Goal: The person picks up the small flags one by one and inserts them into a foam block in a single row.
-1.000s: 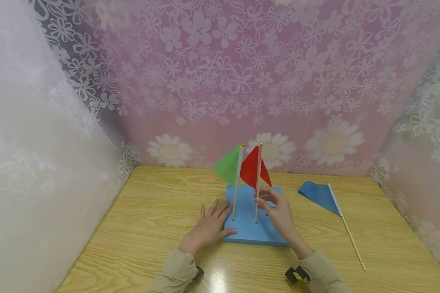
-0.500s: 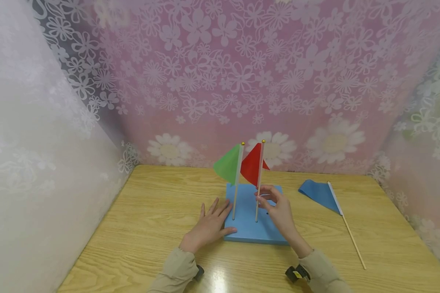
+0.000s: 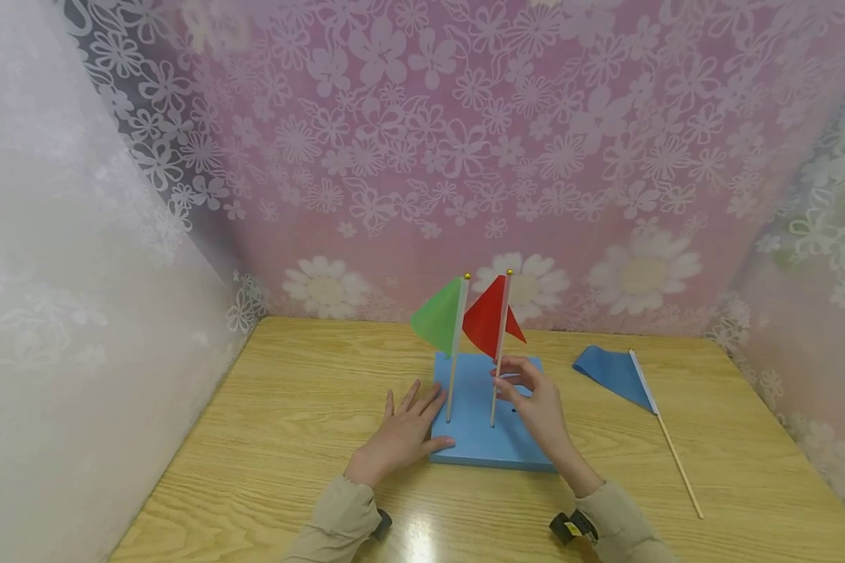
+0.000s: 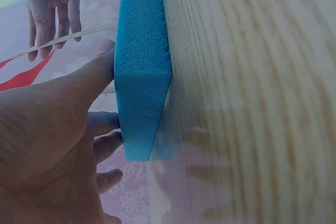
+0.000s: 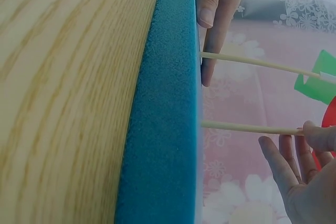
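A blue foam block [image 3: 475, 447] lies on the wooden table [image 3: 289, 407]. Two flags stand upright in it: a green flag [image 3: 438, 319] on the left and a red flag [image 3: 486, 319] on the right. My right hand [image 3: 528, 395] pinches the red flag's stick [image 5: 247, 127] a little above the block, thumb on the stick. Flat on the table, my left hand [image 3: 404, 434] has straight fingers, and its thumb and fingertips touch the block's left edge [image 4: 142, 66]. The green flag's stick [image 5: 252, 61] stands free.
A blue flag [image 3: 609, 374] on a long wooden stick lies flat on the table to the right of the block. Floral lace curtains close in the back and both sides. Bare tabletop stretches left of my left hand.
The red flag has twisted on its stick and its top has leaned slightly right under my right hand. The left hand, block and green flag have stayed put.
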Motion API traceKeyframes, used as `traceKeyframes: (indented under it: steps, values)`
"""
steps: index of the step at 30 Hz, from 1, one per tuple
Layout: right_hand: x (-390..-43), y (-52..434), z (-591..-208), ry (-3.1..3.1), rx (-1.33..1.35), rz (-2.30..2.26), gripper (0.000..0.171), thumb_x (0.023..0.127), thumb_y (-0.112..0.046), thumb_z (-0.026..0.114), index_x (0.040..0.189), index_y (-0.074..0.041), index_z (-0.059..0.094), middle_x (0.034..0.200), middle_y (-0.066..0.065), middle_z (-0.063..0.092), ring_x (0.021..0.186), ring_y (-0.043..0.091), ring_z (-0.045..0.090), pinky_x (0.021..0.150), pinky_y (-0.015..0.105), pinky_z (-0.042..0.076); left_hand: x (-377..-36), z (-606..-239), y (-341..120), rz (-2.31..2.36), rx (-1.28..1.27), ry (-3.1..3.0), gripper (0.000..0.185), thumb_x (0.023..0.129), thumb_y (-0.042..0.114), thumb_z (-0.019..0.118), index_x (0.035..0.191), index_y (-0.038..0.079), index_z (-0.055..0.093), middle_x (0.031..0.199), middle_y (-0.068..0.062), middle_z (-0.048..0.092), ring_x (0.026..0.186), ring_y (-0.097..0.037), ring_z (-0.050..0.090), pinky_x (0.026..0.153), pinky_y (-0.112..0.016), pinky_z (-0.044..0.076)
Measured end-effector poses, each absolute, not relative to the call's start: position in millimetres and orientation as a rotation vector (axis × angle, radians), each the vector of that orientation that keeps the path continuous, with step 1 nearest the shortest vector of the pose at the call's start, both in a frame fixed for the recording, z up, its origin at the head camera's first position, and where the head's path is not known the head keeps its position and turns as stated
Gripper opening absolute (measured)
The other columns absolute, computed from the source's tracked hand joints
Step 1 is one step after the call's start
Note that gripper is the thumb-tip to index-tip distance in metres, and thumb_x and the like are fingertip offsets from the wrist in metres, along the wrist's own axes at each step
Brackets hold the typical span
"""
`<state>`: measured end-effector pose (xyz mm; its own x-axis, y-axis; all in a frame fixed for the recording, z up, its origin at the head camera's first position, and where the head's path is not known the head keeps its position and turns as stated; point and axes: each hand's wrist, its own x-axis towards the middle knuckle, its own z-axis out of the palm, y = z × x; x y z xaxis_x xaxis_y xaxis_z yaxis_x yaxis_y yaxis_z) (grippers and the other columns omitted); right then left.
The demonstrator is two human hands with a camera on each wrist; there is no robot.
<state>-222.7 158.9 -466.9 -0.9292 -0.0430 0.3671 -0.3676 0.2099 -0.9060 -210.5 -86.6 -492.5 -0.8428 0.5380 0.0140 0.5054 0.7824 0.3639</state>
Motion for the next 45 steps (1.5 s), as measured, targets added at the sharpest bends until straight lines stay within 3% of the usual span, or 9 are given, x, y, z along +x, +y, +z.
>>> traceKeyframes:
  steps: [11,18,21,24,32,39,45]
  values:
    - [-224.4,169.9,-469.3,-2.218,0.405,1.765,0.031,0.095,-0.006,0.072,0.124,0.000,0.065,0.114,0.020,0.069,0.093,0.031,0.070,0.077,0.027,0.061,-209.1,-490.7,-85.9,0.545,0.837,2.879,0.079,0.100,0.052,0.057,0.161,0.011,0.030,0.168,-0.007,0.024,0.155,-0.038,0.012,0.117,-0.073,0.009]
    - [-222.1,196.6,-464.0,-2.179,0.390,1.747,0.030,0.098,-0.005,0.067,0.126,0.004,0.063,0.115,0.027,0.067,0.091,0.005,0.070,0.079,0.024,0.060,-209.5,-491.2,-85.7,0.533,0.843,2.887,0.079,0.099,0.051,0.059,0.161,0.010,0.031,0.167,-0.008,0.025,0.155,-0.039,0.013,0.117,-0.074,0.009]
    - [-220.6,213.1,-462.0,-2.135,0.381,1.722,0.028,0.098,-0.001,0.066,0.125,0.007,0.063,0.113,0.028,0.066,0.089,0.003,0.070,0.077,0.025,0.061,-210.2,-492.6,-85.4,0.529,0.843,2.888,0.079,0.099,0.052,0.058,0.161,0.011,0.030,0.168,-0.007,0.025,0.155,-0.038,0.013,0.117,-0.073,0.009]
    - [-218.6,232.0,-460.4,-2.121,0.357,1.672,0.028,0.098,0.001,0.064,0.125,0.007,0.063,0.111,0.021,0.069,0.089,0.003,0.070,0.077,0.026,0.061,-211.1,-493.9,-85.2,0.533,0.834,2.879,0.080,0.100,0.053,0.057,0.162,0.012,0.028,0.168,-0.006,0.023,0.156,-0.037,0.011,0.118,-0.072,0.007]
    - [-212.3,278.4,-459.7,-2.144,0.248,1.562,0.031,0.100,-0.002,0.063,0.129,0.008,0.061,0.112,-0.011,0.069,0.092,0.007,0.069,0.078,0.023,0.060,-210.8,-493.6,-85.5,0.549,0.835,2.874,0.080,0.100,0.053,0.057,0.162,0.012,0.028,0.168,-0.007,0.023,0.156,-0.038,0.010,0.117,-0.073,0.006]
    - [-205.4,313.4,-463.3,-2.088,0.210,1.704,0.034,0.100,0.000,0.062,0.133,0.007,0.059,0.113,-0.010,0.069,0.092,0.002,0.070,0.077,0.019,0.059,-209.7,-491.7,-85.6,0.540,0.841,2.877,0.079,0.100,0.052,0.058,0.161,0.011,0.029,0.168,-0.007,0.024,0.155,-0.038,0.012,0.117,-0.073,0.007]
    - [-200.9,346.7,-470.0,-2.198,0.156,1.653,0.032,0.102,-0.005,0.061,0.134,-0.007,0.063,0.109,-0.015,0.067,0.089,-0.003,0.069,0.074,0.017,0.059,-209.2,-491.3,-86.0,0.545,0.843,2.872,0.079,0.100,0.051,0.058,0.161,0.010,0.030,0.168,-0.008,0.024,0.155,-0.038,0.012,0.117,-0.073,0.008]
